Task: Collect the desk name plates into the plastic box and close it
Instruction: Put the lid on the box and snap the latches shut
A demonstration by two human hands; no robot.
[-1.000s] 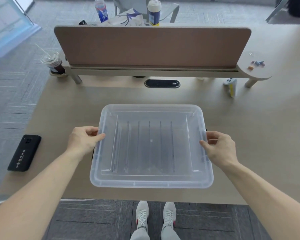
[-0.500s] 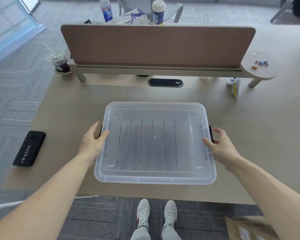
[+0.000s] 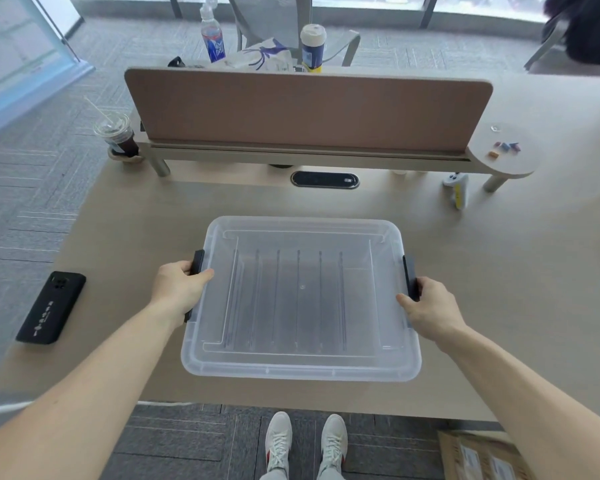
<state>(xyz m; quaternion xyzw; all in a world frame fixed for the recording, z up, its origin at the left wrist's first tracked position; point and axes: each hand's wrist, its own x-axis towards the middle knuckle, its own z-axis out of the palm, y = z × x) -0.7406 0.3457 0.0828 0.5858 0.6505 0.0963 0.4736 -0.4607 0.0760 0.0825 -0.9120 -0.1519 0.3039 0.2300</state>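
Observation:
A clear plastic box (image 3: 302,365) with its ribbed lid on lies in the middle of the desk, near the front edge. Through the lid I see several thin upright shapes inside, too faint to identify. A black latch (image 3: 197,262) sticks out on the box's left side and another black latch (image 3: 409,275) on its right. My left hand (image 3: 178,285) grips the left latch, thumb on the lid's edge. My right hand (image 3: 430,308) holds the right latch in the same way.
A black phone (image 3: 52,306) lies at the desk's left edge. Behind the box runs a brown divider screen (image 3: 307,109) on a shelf, with an iced drink (image 3: 116,135) at its left end and small coloured bits (image 3: 506,147) at its right. A cardboard parcel (image 3: 482,455) lies on the floor.
Both hands slid from the lid's side edges onto the black latches, which now stand out from the box's sides. The box itself stayed put.

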